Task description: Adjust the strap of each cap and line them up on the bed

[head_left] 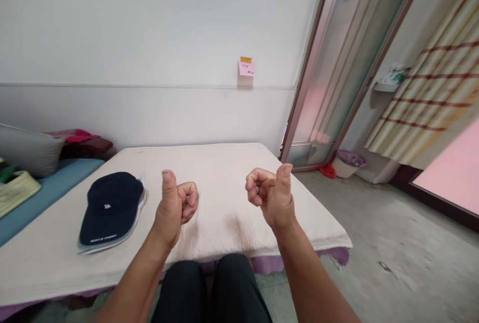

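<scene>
Both of my hands are raised above a table covered with a cream cloth (pixel 217 168), fingers curled in and thumbs pointing up. My left hand (pixel 175 203) is closed in a fist with nothing in it. To its left, a dark navy cap (pixel 112 205) rests on the cloth, with a small white emblem on the front and white lettering along the brim. Something pale and flat lies under the cap, mostly hidden. My right hand (pixel 275 195) is also closed with nothing in it, and touches no object.
A grey cushion (pixel 30 151) and a yellow-green basket (pixel 17 190) are on a blue pad at left. A pink note (pixel 246 68) is taped to the white wall. A glass sliding door, a lined bin (pixel 348 163) and a striped curtain (pixel 430 78) are at right.
</scene>
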A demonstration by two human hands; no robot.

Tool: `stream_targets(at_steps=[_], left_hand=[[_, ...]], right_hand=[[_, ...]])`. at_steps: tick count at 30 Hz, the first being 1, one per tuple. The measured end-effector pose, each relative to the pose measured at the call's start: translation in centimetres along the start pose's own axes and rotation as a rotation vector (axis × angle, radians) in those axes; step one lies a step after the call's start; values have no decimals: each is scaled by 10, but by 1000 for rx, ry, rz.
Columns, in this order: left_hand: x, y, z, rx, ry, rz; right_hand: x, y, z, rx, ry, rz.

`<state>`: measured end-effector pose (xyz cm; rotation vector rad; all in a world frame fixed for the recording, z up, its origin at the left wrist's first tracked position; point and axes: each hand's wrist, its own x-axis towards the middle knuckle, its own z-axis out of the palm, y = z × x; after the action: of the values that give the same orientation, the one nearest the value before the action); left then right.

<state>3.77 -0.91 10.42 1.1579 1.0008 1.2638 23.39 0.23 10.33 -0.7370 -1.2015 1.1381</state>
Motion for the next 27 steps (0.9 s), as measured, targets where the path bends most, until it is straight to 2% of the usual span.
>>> stream_targets(at_steps=[20,22,24,27], left_hand=[[0,-17,-19,44,45,-7],[1,-27,-25,108,93,29],[1,-45,-36,178,183,30],[1,-84,-61,194,315,-82]], right_hand=[[-1,15,2,16,-19,79],[1,25,0,-2,-27,87],[3,46,-3,-66,-16,101],[-2,103,-13,-200,57,179]])
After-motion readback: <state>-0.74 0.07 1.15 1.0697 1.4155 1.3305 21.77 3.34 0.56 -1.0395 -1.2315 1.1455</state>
